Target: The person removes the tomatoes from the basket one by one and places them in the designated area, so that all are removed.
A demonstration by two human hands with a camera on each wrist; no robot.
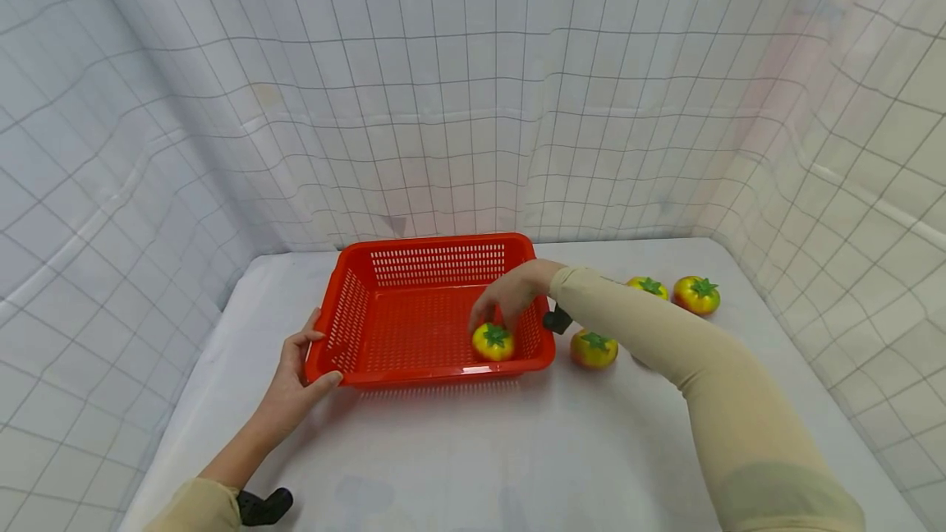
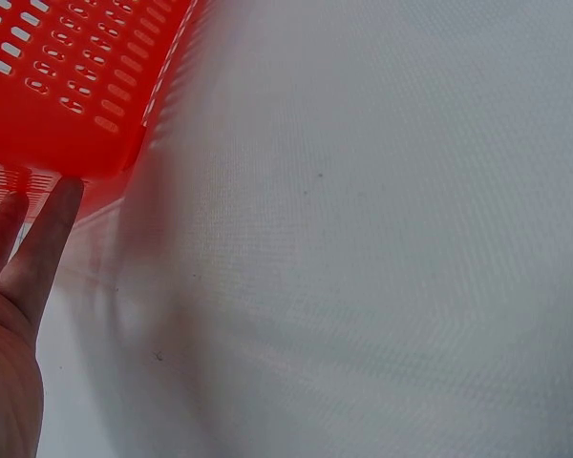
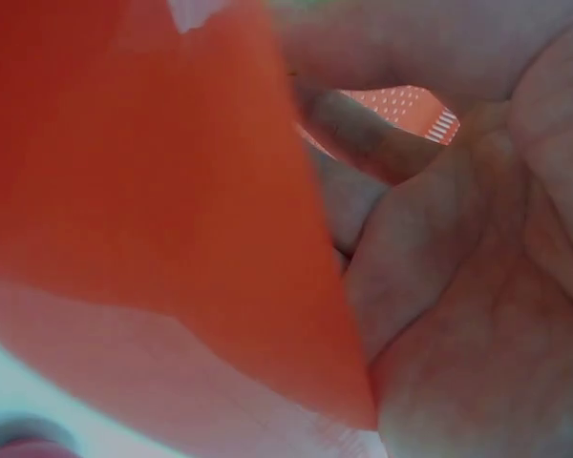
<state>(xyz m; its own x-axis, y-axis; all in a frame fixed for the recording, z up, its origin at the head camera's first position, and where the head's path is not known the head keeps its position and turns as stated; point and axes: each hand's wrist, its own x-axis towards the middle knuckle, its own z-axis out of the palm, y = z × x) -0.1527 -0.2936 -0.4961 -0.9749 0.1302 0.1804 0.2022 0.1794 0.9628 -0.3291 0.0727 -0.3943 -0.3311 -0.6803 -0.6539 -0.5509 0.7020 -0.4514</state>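
Observation:
A red plastic basket (image 1: 436, 377) with slotted walls stands on the white table. My left hand (image 1: 291, 388) holds its front left corner, with the thumb at the front rim and the fingers along the left side; in the left wrist view two fingers (image 2: 50, 234) touch the basket's outside. Inside the basket, at its front right, is a yellow-and-red tomato (image 1: 493, 341) with green star-shaped leaves. My right hand (image 1: 513, 292) reaches over the right rim and holds this tomato from above with curled fingers. In the right wrist view the basket wall (image 3: 172, 191) covers part of that hand.
Right of the basket lie more tomatoes: one close to its wall (image 1: 594, 349), one partly behind the right sleeve (image 1: 648, 286) and one farther right (image 1: 696, 295). The right forearm (image 1: 709, 368) crosses over that side. White gridded cloth (image 1: 458, 105) encloses the table.

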